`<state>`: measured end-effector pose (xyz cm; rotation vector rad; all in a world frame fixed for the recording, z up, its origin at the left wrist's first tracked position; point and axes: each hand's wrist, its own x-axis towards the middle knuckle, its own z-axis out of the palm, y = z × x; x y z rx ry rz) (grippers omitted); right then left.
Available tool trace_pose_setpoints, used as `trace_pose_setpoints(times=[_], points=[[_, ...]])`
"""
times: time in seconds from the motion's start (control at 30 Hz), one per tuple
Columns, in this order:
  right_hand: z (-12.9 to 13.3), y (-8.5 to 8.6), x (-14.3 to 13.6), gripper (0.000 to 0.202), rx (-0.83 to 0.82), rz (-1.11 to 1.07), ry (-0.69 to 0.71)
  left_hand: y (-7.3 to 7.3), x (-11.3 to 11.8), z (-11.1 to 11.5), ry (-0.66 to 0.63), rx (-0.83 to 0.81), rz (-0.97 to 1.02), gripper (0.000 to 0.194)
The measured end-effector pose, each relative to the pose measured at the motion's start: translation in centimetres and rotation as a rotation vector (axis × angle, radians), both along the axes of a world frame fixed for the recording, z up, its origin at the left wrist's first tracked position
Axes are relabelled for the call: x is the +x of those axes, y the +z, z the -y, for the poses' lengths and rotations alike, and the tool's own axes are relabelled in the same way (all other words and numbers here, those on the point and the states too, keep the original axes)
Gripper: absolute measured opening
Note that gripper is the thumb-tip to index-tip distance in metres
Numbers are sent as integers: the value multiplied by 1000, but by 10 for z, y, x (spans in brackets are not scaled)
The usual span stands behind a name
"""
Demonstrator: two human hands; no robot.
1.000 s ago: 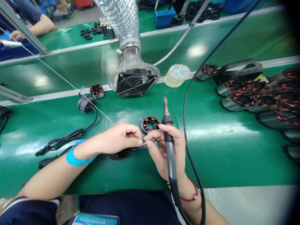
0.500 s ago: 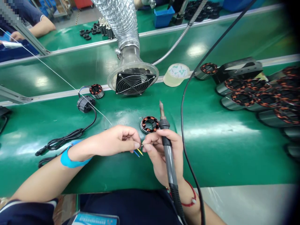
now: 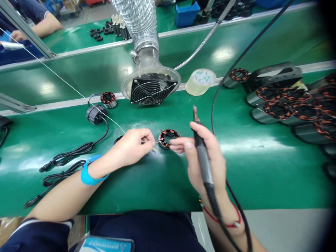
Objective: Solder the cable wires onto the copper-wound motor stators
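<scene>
My left hand (image 3: pixel 138 145) is closed in a pinch on thin wires (image 3: pixel 154 150), whose blue and yellow ends stick out below the fingertips. Just right of it a stator (image 3: pixel 170 138) with copper windings sits on the green bench; thin leads run from its left side toward my left fingers. A soldering iron (image 3: pixel 203 157) lies in my right hand (image 3: pixel 210 164), tip pointing up and away, its cable trailing down past the wrist. The right fingertips are stretched out close to the stator; whether they touch it I cannot tell. A dark part is half hidden behind my left hand.
A fume extractor hood (image 3: pixel 151 89) hangs over the bench. Behind stands a tape roll (image 3: pixel 200 82). Several stators (image 3: pixel 278 110) crowd the right side. On the left are a black round housing (image 3: pixel 96 114), another stator (image 3: pixel 108 100) and coiled cables (image 3: pixel 69 155). A co-worker's arm (image 3: pixel 47 26) shows far left.
My right hand has moved right and its fingers have come away from the wires, still with the soldering iron. My left hand has shifted slightly up, still pinching the wires.
</scene>
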<state>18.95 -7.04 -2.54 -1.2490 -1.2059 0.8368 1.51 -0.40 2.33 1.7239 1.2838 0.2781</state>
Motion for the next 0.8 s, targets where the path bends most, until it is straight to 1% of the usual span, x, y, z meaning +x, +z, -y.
trace_pose_setpoints(times=[0.13, 0.23, 0.3, 0.47, 0.63, 0.8], points=[[7, -7, 19, 35, 45, 124, -38, -5, 6, -5, 18, 120, -84, 13], [13, -17, 20, 29, 93, 140, -110, -8, 9, -8, 28, 172, -115, 14], [16, -22, 19, 25, 109, 108, -128, -11, 10, -9, 33, 197, -129, 14], [19, -27, 19, 20, 178, 59, -83, -14, 13, -11, 28, 256, -167, 16], [20, -27, 21, 19, 159, 66, -66, -14, 13, -12, 26, 279, -159, 16], [18, -27, 21, 21, 180, 52, -43, -15, 14, -12, 19, 300, -151, 17]])
